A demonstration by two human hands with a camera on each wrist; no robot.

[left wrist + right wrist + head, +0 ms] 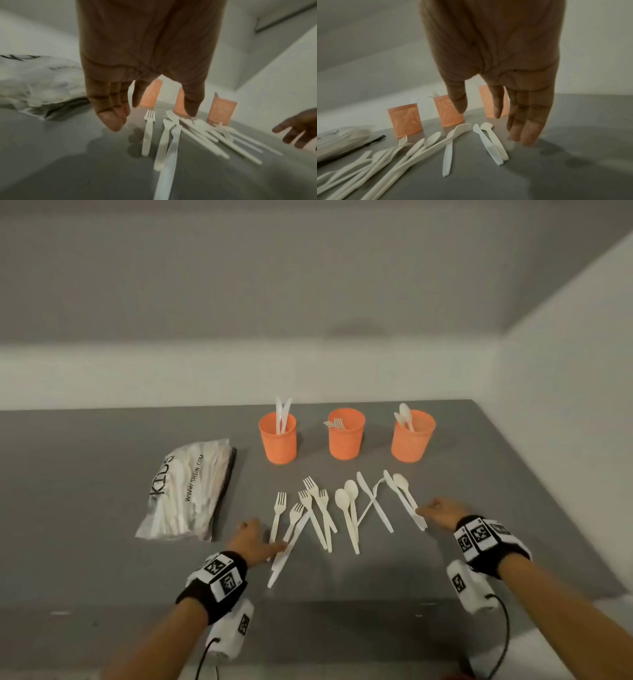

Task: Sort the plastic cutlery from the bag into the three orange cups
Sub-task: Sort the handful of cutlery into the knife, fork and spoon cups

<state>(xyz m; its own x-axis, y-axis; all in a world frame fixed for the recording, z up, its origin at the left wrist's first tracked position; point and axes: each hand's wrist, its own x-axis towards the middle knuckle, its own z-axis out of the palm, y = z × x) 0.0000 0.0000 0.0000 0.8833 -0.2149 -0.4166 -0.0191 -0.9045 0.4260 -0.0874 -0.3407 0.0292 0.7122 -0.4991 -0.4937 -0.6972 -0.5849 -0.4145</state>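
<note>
White cutlery (329, 513) fanned, loose

Dim, flat light from overhead; my hands (489, 65) drop soft shadows toward five o'clock, both wrist views smear with motion blur, edges bowing outward.

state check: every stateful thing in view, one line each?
left cup: upright, holds knives
middle cup: upright, holds forks
right cup: upright, holds spoons
bag: lying flat on the table, cutlery still inside
loose cutlery: spread on the table, unsorted, some pieces crossing
left hand: open, holds nothing, beside the forks
right hand: open, holds nothing, by the rightmost knife
</note>
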